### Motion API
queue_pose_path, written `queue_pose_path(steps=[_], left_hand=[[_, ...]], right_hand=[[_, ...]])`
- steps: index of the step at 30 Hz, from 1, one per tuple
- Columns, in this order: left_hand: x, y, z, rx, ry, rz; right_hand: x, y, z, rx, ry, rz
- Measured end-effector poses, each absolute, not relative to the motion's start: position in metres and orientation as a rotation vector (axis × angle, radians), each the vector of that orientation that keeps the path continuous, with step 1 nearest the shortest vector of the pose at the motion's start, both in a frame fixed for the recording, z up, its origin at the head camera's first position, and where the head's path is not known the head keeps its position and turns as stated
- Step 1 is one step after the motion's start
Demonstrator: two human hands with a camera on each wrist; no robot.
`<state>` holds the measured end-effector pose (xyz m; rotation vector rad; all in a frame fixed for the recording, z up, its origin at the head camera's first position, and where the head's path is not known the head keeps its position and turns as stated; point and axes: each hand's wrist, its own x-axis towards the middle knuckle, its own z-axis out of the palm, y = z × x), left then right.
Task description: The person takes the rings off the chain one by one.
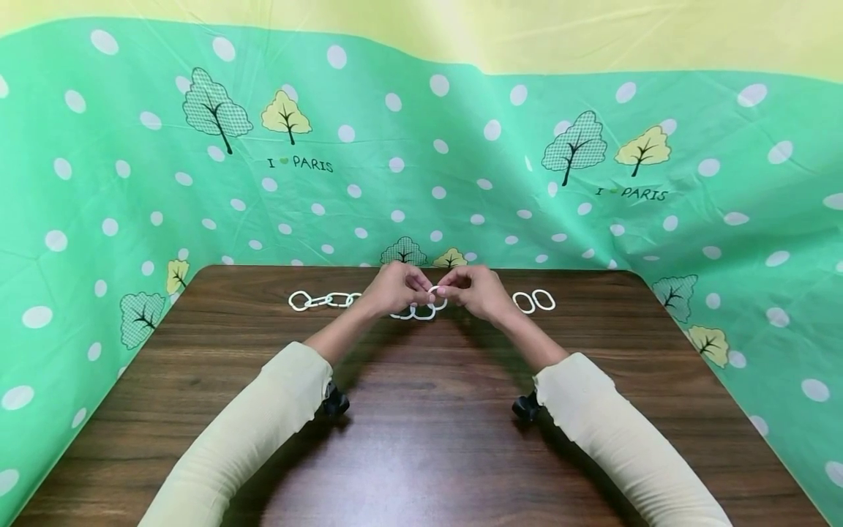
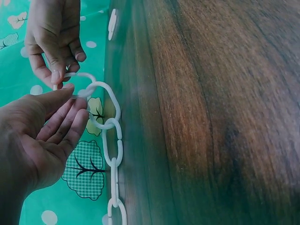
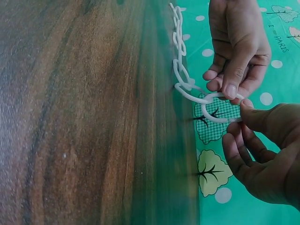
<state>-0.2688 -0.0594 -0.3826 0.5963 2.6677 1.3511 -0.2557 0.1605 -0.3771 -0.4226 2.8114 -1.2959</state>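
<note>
A white oval plastic link (image 3: 216, 121) at the end of a chain is pinched by both hands, above the table's far edge. My left hand (image 1: 395, 287) grips one side of it between thumb and fingers. On the other side, the right hand (image 1: 477, 291) pinches it with thumb and index finger. From this link the white chain (image 2: 115, 101) hangs down, and its far part stretches left along the tabletop, partly hidden behind the left hand in the head view. Fingertips cover some of the held link.
Two loose white links (image 1: 534, 301) lie side by side right of the right hand. The dark wooden table (image 1: 421, 410) spreads toward the body. A green dotted cloth (image 1: 395, 190) with tree prints hangs behind and around it. Cameras (image 1: 334, 402) are strapped at the sleeve cuffs.
</note>
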Motion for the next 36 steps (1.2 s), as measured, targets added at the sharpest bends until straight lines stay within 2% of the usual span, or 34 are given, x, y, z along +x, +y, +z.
queue_pose_path(steps=[18,36], left_hand=[[-0.261,-0.064,-0.394,0.513,2.560,1.424],[-0.259,-0.059,-0.396,0.539,2.554,1.396]], right_hand=[[-0.252,0.162,-0.376,-0.274,2.761,-1.474],[-0.251,0.162,-0.370,-0.160,2.623,-1.593]])
